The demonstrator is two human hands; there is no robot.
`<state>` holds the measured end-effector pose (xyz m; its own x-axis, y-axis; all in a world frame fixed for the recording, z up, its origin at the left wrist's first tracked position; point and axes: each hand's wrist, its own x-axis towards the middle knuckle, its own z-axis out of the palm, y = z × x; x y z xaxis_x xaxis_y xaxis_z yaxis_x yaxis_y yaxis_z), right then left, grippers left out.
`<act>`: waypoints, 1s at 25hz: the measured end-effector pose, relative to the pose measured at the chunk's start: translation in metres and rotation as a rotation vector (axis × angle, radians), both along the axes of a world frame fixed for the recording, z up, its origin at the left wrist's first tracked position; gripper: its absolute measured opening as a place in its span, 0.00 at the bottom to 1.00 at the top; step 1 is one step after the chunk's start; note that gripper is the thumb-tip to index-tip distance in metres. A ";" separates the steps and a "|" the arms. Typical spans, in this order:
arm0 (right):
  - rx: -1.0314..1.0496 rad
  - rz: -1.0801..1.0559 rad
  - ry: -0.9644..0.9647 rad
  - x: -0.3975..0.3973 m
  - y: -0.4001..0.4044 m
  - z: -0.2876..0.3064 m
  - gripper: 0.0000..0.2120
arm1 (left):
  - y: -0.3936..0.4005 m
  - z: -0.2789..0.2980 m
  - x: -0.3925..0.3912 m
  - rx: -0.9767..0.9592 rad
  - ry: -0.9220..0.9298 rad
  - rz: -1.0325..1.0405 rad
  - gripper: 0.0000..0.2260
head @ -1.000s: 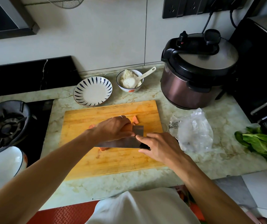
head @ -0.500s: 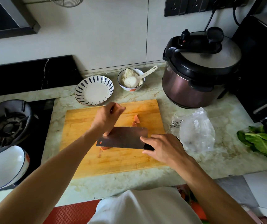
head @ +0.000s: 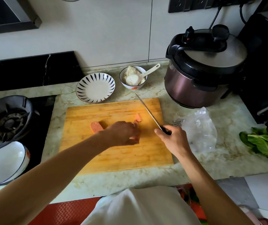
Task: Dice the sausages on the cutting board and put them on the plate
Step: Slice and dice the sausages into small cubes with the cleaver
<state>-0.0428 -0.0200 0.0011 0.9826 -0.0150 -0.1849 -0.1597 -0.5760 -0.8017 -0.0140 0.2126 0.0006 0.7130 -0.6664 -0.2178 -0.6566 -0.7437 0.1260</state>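
Right hand (head: 173,138) grips cleaver (head: 148,111), blade edge-on, raised over cutting board (head: 113,156). Left hand (head: 123,133) fingers curled onto sausage pieces (head: 96,126) (grip unclear). Striped plate (head: 95,87) behind.

**Board's near half bare; far edge hemmed in**

The cutting board (head: 113,156) shows bare wood along its near half. Behind it the striped plate (head: 95,87) and rice bowl (head: 133,77) stand side by side, with bare table (head: 159,93) beyond. The cleaver (head: 148,111) slants across the right corner (blade edge-up). The pressure cooker (head: 201,70) and plastic bag (head: 199,129) crowd the right, the stove (head: 8,122) the left.
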 end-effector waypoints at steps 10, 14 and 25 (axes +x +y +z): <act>0.251 -0.036 0.135 -0.010 0.002 -0.010 0.09 | 0.002 -0.008 -0.012 0.321 0.140 0.027 0.19; 0.298 -0.042 0.155 -0.004 0.007 -0.013 0.18 | 0.007 0.002 -0.006 -0.163 0.230 0.429 0.14; 0.303 0.063 0.137 -0.002 0.018 -0.010 0.13 | -0.009 -0.022 -0.009 -1.259 0.780 1.753 0.10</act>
<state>-0.0448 -0.0020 -0.0090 0.9455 0.1209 -0.3023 -0.2496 -0.3271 -0.9114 -0.0227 0.2035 -0.0211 0.5686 0.3166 -0.7593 0.7069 0.2841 0.6478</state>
